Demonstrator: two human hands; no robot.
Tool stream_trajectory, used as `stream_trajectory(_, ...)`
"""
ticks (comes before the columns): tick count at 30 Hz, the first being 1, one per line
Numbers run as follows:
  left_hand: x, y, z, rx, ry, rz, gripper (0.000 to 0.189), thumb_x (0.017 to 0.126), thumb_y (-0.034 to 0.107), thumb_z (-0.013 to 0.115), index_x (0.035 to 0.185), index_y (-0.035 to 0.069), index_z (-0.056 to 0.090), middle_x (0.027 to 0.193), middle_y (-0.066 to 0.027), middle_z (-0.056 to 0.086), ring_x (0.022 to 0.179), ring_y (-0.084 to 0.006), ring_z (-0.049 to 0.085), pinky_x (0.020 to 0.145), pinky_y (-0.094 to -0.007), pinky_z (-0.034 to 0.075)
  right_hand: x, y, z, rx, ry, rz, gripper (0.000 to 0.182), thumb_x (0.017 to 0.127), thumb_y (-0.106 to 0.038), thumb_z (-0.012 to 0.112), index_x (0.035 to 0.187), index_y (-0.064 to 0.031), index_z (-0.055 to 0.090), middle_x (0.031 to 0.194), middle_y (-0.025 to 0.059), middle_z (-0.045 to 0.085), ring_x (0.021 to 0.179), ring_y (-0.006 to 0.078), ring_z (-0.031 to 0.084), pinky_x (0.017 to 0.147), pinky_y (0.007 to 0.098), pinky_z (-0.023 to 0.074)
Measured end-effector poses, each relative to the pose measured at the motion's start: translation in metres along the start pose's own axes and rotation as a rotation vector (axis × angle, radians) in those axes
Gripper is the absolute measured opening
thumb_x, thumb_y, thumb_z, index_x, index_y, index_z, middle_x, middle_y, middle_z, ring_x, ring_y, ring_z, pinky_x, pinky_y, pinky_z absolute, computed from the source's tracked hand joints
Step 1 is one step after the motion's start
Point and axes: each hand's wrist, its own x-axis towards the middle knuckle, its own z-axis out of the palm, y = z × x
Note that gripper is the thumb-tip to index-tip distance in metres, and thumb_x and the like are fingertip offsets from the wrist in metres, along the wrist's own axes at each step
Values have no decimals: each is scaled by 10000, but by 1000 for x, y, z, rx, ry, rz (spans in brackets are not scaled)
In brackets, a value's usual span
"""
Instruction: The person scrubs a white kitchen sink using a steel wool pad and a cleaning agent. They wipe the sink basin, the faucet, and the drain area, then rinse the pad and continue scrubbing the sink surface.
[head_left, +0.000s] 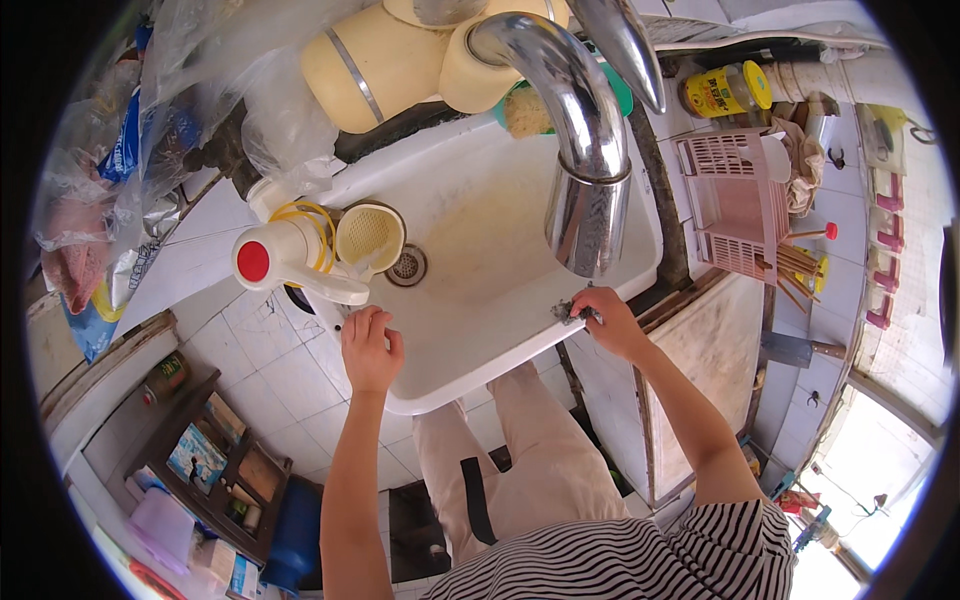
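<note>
My right hand pinches a grey metal scouring pad against the front right rim of the white sink. At the sink's left rim is my left hand, its fingers bent and slightly apart, with nothing visible in them. Just above it is the lever of a white fitting with a red cap. Beside this fitting, a cream strainer cup sits near the drain. A thick chrome spout arches over the sink from a cream tap body. The basin has brownish stains.
A tan scrubber in a green holder sits at the sink's back edge. To the right are a pink plastic rack with chopsticks, a yellow-lidded jar and a cleaver. Plastic bags crowd the left; a dark shelf stands lower left.
</note>
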Motion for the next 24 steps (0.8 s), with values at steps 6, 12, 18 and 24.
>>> stream_trajectory(6,2,3,0,-1,10,18,214,665,-7,579,862,76,571,958,-51,558,898,-279,524,793,-397,451,-12,-42,72,24,-114,-425,287,661,120,564,865,-80,587,1078,70,597,1127,292,511,1023,396,401)
stream_trajectory(12,-4,-5,2,-23,5,17,241,666,-20,575,883,84,569,979,-55,564,922,-279,512,804,-388,439,-8,-60,100,-38,-174,-567,260,688,78,614,895,-77,589,1187,61,583,1202,283,476,1064,402,377)
stream_trajectory(18,-4,-5,-1,-92,21,4,255,678,-31,568,908,80,578,994,-64,562,936,-290,507,809,-392,436,-17,-31,72,-91,-51,-480,281,702,100,598,921,-76,604,1231,66,582,1178,295,509,1047,438,398)
stream_trajectory(24,5,-1,-18,-194,98,-92,284,729,-52,548,972,87,597,1053,-82,563,983,-293,490,883,-395,388,-10,-96,165,-48,-128,-648,233,716,7,625,938,-62,608,1249,103,552,1176,291,496,1011,415,418)
